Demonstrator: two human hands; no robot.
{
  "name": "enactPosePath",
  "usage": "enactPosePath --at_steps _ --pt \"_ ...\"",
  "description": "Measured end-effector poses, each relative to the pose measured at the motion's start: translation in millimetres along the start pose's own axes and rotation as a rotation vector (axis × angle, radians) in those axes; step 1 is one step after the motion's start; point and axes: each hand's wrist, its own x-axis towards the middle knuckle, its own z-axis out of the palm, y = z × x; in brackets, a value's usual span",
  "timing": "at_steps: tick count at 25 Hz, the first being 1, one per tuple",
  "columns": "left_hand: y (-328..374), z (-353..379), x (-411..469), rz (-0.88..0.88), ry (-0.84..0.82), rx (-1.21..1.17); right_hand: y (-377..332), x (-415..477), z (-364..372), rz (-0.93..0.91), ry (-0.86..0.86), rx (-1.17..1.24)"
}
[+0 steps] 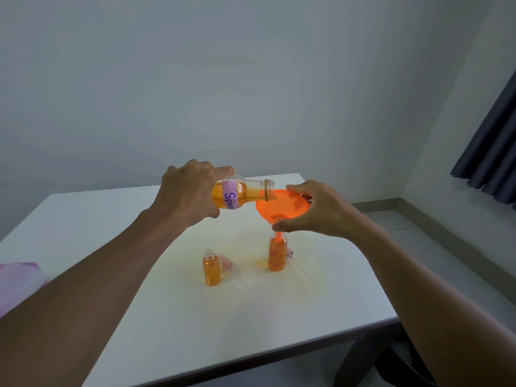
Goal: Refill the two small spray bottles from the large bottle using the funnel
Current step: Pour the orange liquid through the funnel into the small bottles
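Both forearms slant in over the near half of the white table, leaving a bare wedge between them. At its far end two small bottles stand apart, a pink spray cap beside the left one. The funnel and tipped large bottle block the space above the right one. The far left tabletop lies open.
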Motion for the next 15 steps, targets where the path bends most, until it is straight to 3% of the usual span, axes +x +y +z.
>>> enactPosePath --at_steps 15 --pt "1.9 6.1 -5.3 -0.06 -0.021 -0.175 -2.5 -0.3 -2.5 0.022 0.013 0.006"
